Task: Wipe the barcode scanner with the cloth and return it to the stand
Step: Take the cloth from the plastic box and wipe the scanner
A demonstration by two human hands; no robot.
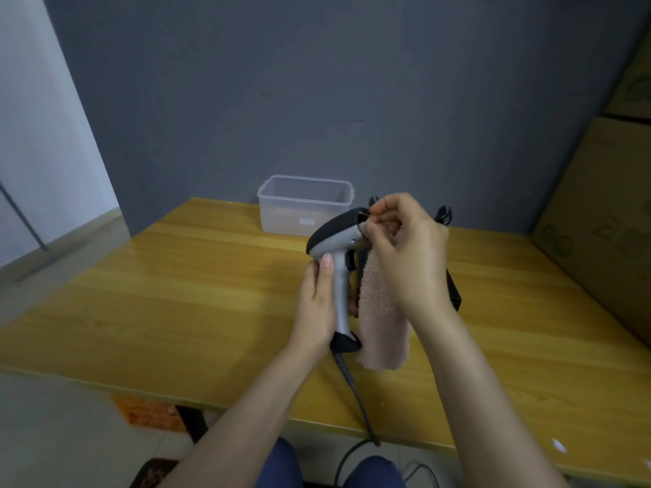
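Note:
A grey and black barcode scanner is held upright above the wooden table. My left hand grips its grey handle, thumb up near the head. A pale pink fluffy cloth is pinched in my right hand and pressed against the scanner's front window, its long end hanging down beside the handle. The scanner's black cable runs down over the table's front edge. The black stand is mostly hidden behind my right hand; its forked top shows above.
A clear plastic box stands at the back of the table against the grey wall. Cardboard boxes are stacked along the right edge. My knees and loose cables on the floor show below the table's front edge.

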